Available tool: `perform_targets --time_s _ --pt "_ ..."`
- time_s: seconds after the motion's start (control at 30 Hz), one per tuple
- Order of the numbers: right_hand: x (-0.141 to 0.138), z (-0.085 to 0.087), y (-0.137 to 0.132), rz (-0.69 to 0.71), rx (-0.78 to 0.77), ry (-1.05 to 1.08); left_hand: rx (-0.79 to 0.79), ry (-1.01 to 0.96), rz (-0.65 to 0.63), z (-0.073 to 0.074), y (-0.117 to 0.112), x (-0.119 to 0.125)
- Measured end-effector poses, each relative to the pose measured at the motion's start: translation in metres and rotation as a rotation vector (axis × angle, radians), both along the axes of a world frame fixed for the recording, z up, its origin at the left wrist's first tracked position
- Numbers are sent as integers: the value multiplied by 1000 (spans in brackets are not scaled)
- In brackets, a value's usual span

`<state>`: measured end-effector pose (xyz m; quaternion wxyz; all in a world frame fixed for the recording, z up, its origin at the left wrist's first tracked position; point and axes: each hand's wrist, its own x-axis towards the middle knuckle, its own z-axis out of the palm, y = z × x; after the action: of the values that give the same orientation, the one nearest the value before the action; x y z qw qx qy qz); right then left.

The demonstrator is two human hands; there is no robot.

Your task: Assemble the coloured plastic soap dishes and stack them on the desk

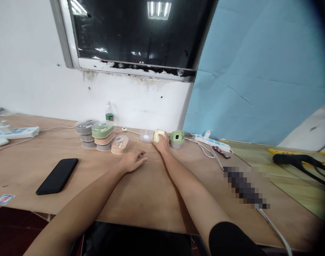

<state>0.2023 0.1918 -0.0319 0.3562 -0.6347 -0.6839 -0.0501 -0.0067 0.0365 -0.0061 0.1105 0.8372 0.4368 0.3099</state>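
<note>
My right hand (162,142) reaches to the back of the table, its fingers wrapped around a small pale yellow container (158,136). Close on its left lies a clear plastic lid (146,136). To its right stands a green and grey container (177,139) with a dark opening on top. My left hand (132,160) rests on the tabletop with its fingers apart and nothing in it. Nearest to it is a peach oval box (120,144) with a light label on top. Behind that, green (103,129) and grey (87,126) lidded boxes top stacks of similar ones.
A black phone (57,176) lies at the left on the wooden table (148,202). White power strips (214,143) with cables sit at both sides. A plastic bottle (109,112) stands by the wall. At the right are a blurred-out dark object (244,186) and a black-handled tool (293,160).
</note>
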Motion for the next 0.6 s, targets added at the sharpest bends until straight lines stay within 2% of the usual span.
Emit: perform_targets --time_s 0.1,0.23,0.47,0.6 --pt "1 3 0 46 -49 -53 2 -2 -1 0 -1 0" --pt "7 3 -8 83 -40 -102 -12 5 0 2 -1 -1" --pt "38 1 -41 209 13 -188 -41 32 0 4 -3 1" --pt "50 2 -55 213 -9 -177 -61 58 3 5 -5 3"
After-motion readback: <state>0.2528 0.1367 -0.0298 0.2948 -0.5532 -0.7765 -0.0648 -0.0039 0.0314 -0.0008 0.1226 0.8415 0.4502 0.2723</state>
